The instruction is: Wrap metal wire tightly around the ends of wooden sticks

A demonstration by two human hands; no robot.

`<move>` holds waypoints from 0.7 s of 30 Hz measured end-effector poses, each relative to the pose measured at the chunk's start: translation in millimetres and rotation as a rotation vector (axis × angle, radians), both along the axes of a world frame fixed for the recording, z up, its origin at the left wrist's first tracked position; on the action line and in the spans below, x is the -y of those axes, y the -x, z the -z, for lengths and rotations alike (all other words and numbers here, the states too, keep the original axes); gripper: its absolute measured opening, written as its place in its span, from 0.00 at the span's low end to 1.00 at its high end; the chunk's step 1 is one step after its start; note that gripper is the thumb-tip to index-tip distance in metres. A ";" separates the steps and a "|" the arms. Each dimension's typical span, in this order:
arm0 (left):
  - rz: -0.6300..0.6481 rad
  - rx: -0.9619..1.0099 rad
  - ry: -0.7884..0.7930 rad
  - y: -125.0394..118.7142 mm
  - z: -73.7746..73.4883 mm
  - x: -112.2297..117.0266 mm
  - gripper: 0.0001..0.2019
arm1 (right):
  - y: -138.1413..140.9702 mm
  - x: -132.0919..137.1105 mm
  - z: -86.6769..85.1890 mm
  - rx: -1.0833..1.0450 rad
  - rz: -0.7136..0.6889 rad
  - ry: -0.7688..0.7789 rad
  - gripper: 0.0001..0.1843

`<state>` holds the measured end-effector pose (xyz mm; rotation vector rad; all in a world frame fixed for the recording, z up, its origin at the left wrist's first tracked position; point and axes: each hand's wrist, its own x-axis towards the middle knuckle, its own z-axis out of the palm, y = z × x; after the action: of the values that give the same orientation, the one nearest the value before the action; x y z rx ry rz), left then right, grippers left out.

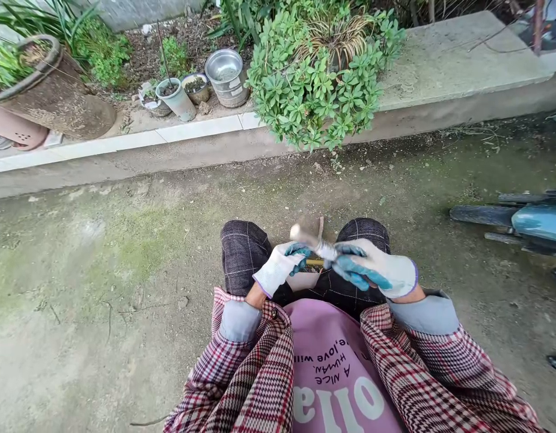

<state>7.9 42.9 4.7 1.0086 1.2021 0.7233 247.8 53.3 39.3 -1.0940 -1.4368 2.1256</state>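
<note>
Both of my hands wear white knit gloves with blue-green coated palms, close together above my lap. Between them slants a short tool with a pale wooden handle (306, 236) and a silvery metal part, blurred by motion. My right hand (372, 267) wraps its fingers around the metal end, hiding its tip. Curled fingers of my left hand (284, 264) close against the underside of the handle. Behind the tool a thin brown stick (321, 224) pokes up, and a narrow yellow bar (314, 262) shows under the hands; I cannot tell what either belongs to.
A raised bed with a white-tiled edge (201, 129) runs across the front. On it stand a metal pot (226, 78), a pale plastic cup (177, 101), a large tilted planter (65, 90) and a leafy bush (314, 90). A blue object with dark slats (539, 222) lies to the right.
</note>
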 end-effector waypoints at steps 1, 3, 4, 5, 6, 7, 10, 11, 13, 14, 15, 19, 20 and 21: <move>0.010 -0.027 -0.023 3.3 4.2 -2.7 0.09 | -1.8 -0.4 -0.8 -0.007 -0.147 -0.003 0.26; 0.019 -0.093 -0.045 8.9 8.1 -7.2 0.10 | -4.1 -1.6 0.0 0.032 -0.377 -0.117 0.23; 0.016 -0.125 -0.049 11.2 7.8 -8.7 0.12 | -4.6 -2.2 2.2 0.095 -0.442 -0.212 0.20; 0.009 -0.153 -0.055 13.1 6.2 -9.7 0.13 | -5.0 -3.2 5.5 0.204 -0.475 -0.314 0.16; 0.001 -0.176 -0.070 14.4 3.9 -10.0 0.13 | -5.3 -4.7 9.9 0.354 -0.486 -0.406 0.13; 0.000 -0.191 -0.091 15.0 1.3 -9.4 0.12 | -5.7 -7.0 14.8 0.533 -0.472 -0.477 0.11; 0.031 -0.194 -0.062 10.5 -4.5 -1.5 0.10 | -7.6 -19.1 29.0 0.980 -0.356 -0.575 0.10; 0.042 -0.180 -0.019 6.8 -4.9 3.1 0.11 | -8.1 -23.8 32.5 1.045 -0.297 -0.593 0.10; 0.056 -0.120 0.067 -2.4 -3.5 13.3 0.12 | -7.7 -30.6 36.9 1.037 -0.143 -0.612 0.11; 0.058 -0.082 0.084 -7.0 -1.9 18.0 0.12 | -6.9 -31.9 37.8 0.961 -0.063 -0.590 0.11; 0.064 -0.046 0.094 -10.8 0.2 21.9 0.12 | -5.9 -31.5 37.9 0.842 0.012 -0.533 0.13; 0.016 -0.010 0.040 -13.8 11.4 22.5 0.10 | -3.2 -19.4 30.5 0.286 0.155 -0.124 0.24; -0.009 -0.024 0.011 -11.6 14.3 19.0 0.10 | -3.3 -16.0 26.8 0.210 0.143 -0.060 0.26; -0.030 -0.041 -0.014 -8.7 17.0 14.5 0.10 | -3.6 -13.4 22.9 0.165 0.111 -0.024 0.27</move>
<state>16.6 28.4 -12.3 1.0230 1.2517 0.7387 251.4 66.7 16.4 -1.3339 -1.4328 1.9764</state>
